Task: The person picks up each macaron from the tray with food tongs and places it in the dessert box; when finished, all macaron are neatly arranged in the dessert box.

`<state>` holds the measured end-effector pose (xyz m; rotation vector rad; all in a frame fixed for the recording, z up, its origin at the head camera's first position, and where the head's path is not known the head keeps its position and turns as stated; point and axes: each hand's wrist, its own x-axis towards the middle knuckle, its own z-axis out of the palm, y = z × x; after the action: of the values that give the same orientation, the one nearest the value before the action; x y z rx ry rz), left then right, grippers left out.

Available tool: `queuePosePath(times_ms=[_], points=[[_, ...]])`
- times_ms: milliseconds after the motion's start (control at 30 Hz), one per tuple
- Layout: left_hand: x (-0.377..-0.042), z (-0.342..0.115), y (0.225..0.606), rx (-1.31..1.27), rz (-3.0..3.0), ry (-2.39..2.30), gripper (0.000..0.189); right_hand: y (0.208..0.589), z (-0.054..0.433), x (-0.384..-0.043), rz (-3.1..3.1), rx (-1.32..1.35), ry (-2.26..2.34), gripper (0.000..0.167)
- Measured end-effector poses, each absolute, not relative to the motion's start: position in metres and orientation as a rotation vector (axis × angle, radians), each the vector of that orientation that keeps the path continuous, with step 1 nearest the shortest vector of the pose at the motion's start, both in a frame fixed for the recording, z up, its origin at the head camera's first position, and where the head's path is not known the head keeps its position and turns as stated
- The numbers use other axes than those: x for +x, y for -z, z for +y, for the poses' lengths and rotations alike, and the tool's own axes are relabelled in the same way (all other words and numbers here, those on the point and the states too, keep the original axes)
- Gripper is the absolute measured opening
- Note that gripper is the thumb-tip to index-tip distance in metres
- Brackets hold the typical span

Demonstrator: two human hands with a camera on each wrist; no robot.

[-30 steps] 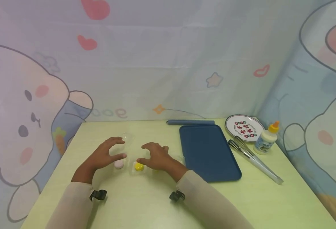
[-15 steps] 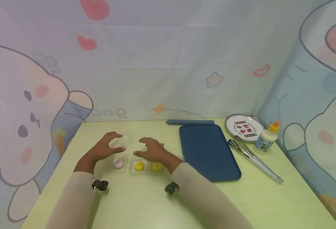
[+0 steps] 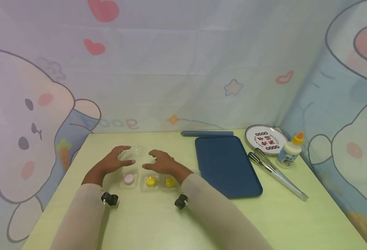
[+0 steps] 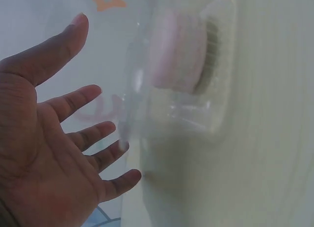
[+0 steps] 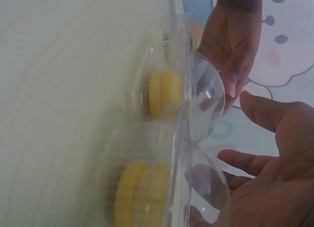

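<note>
A pink macaron (image 3: 128, 179) sits in a clear plastic box, seen close up as the pink macaron (image 4: 179, 51) in the left wrist view. To its right stand two more clear boxes, with a yellow macaron (image 3: 151, 181) and another yellow macaron (image 3: 170, 182). Domed clear lids (image 5: 208, 97) rise over the yellow ones. My left hand (image 3: 113, 161) hovers behind the pink macaron, fingers spread and holding nothing. Facing it, my right hand (image 3: 162, 163) is held over the far side of the yellow ones, thumb and fingers apart, palm empty.
Another clear plastic piece (image 3: 137, 150) lies farther back between the hands. A dark blue tray (image 3: 228, 166) is to the right, a blue rod-like thing (image 3: 207, 133) behind it. Beyond are metal tongs (image 3: 278, 175), a printed plate (image 3: 266, 139) and a white bottle (image 3: 289, 152) with a yellow cap.
Both hands have drawn back toward the far side, the right also shifting left. Both yellow macarons now show more fully. The boxes stay in place.
</note>
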<state>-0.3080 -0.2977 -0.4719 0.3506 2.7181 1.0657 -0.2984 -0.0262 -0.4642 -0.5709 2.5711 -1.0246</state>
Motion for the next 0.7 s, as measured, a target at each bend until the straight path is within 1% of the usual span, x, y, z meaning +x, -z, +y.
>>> queuePosePath(times_ms=[167,433,700], points=[[-0.313,-0.305,0.479,0.303,2.711,-1.1,0.091,0.461,-0.039,-0.303,2.563,-0.537,0.992,0.074],[-0.318,-0.306,0.48,0.246,2.683,-1.112,0.091,0.46,-0.048,-0.314,2.553,-0.503,1.026,0.068],[-0.322,-0.31,0.486,0.233,2.665,-1.113,0.093,0.465,-0.055,-0.319,2.508,-0.497,1.055,0.071]])
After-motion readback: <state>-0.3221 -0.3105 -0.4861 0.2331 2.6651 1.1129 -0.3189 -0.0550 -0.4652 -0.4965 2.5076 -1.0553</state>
